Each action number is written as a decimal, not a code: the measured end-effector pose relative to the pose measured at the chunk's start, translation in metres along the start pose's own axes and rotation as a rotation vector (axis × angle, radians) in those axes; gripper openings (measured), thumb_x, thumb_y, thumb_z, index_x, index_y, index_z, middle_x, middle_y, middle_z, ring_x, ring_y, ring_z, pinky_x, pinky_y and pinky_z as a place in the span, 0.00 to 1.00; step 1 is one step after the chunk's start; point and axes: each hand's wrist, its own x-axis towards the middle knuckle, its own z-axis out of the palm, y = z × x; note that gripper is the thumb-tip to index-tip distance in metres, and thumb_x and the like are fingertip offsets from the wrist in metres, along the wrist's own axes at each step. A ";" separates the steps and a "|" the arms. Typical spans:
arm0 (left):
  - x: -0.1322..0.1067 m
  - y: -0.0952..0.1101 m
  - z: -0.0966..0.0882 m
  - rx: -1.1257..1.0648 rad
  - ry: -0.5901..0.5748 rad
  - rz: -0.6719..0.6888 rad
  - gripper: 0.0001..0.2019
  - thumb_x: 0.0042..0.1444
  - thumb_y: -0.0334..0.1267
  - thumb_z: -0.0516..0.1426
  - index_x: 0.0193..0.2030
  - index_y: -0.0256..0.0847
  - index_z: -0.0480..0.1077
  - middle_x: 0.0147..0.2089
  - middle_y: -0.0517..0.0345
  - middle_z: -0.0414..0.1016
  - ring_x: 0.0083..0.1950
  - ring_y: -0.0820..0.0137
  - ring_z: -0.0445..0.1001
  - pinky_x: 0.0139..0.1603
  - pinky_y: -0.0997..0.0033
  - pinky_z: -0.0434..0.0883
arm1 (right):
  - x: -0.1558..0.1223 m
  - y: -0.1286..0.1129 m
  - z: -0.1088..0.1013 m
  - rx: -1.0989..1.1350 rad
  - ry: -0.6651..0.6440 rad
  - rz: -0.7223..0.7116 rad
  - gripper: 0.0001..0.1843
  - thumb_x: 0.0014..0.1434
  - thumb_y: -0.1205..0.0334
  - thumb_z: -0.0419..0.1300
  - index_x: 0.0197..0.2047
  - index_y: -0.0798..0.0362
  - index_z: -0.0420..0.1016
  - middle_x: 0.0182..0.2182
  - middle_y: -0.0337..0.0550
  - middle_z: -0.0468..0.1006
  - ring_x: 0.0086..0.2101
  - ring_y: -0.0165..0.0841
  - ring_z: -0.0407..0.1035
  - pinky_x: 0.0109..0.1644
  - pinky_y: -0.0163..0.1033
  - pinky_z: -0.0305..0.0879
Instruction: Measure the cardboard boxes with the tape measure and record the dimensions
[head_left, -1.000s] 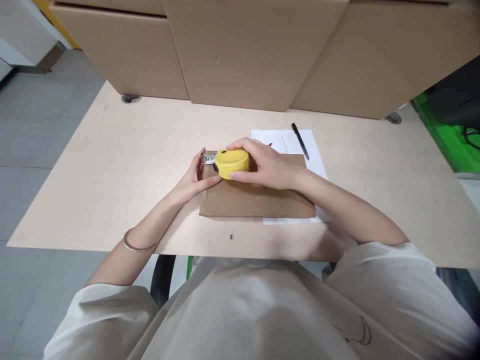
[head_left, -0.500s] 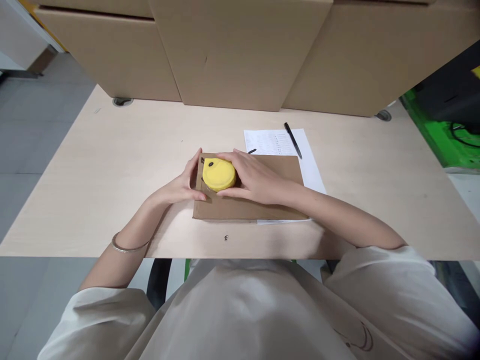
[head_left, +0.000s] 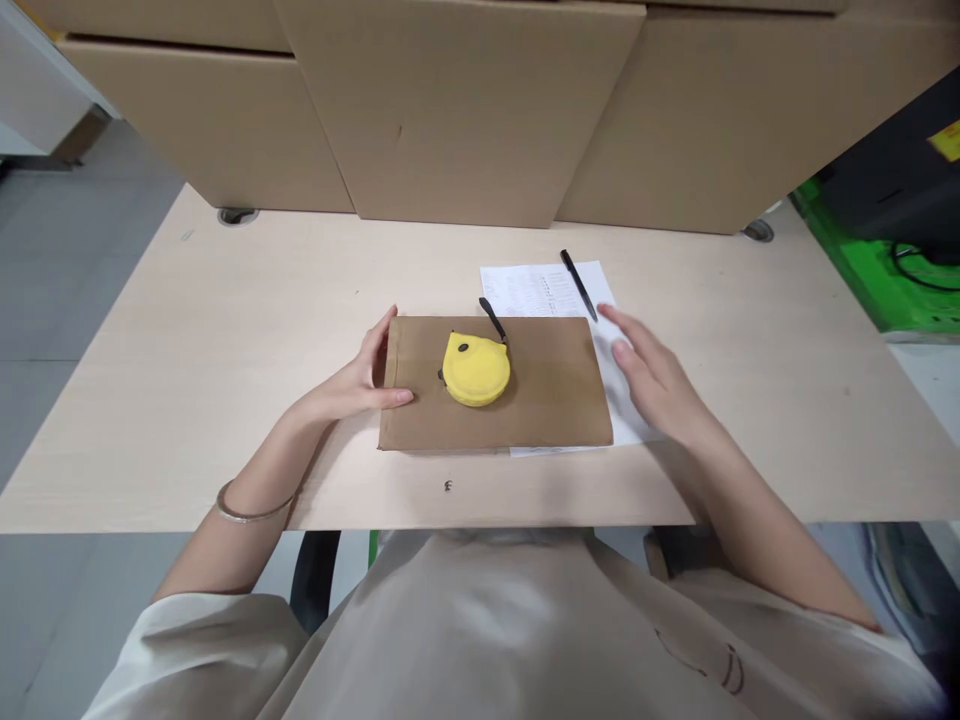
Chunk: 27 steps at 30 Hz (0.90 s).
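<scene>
Resting on cardboard box (head_left: 555, 400): tape measure (head_left: 477, 372)

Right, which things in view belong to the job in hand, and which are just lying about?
In the job, it seems:
- small cardboard box, left hand at its left end
- yellow tape measure, on the box

Perhaps just lying about:
- white paper, partly under the box
- black pen, on the paper

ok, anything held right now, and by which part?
Left hand holds the box by its left end; right hand holds nothing.
</scene>
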 end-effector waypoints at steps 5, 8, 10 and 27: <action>-0.002 0.001 -0.003 0.035 0.007 -0.017 0.79 0.57 0.71 0.80 0.99 0.58 0.34 0.99 0.35 0.37 0.98 0.19 0.38 0.94 0.12 0.45 | -0.036 0.014 0.031 0.202 -0.154 0.089 0.48 0.84 0.21 0.47 0.94 0.35 0.63 0.90 0.46 0.66 0.89 0.56 0.55 0.93 0.72 0.52; -0.005 0.004 -0.009 0.073 0.027 -0.035 0.80 0.55 0.73 0.80 0.99 0.57 0.34 0.99 0.34 0.39 0.98 0.18 0.39 0.94 0.12 0.46 | -0.050 0.006 0.047 0.249 -0.155 0.132 0.48 0.86 0.23 0.46 0.97 0.34 0.54 0.93 0.41 0.57 0.91 0.52 0.50 0.95 0.68 0.49; -0.008 0.007 -0.014 0.101 0.021 -0.055 0.79 0.54 0.73 0.80 0.99 0.57 0.37 0.97 0.34 0.43 0.97 0.18 0.43 0.94 0.13 0.48 | -0.054 0.010 0.046 0.222 -0.169 0.127 0.47 0.87 0.26 0.45 0.98 0.35 0.52 0.93 0.40 0.56 0.91 0.52 0.50 0.95 0.67 0.51; -0.016 0.008 -0.005 0.133 0.007 -0.005 0.72 0.56 0.68 0.80 0.97 0.58 0.46 0.89 0.35 0.54 0.93 0.21 0.53 0.91 0.14 0.60 | -0.050 0.038 0.015 -0.098 -0.143 0.196 0.49 0.85 0.24 0.42 0.87 0.45 0.76 0.87 0.52 0.71 0.86 0.58 0.63 0.91 0.71 0.62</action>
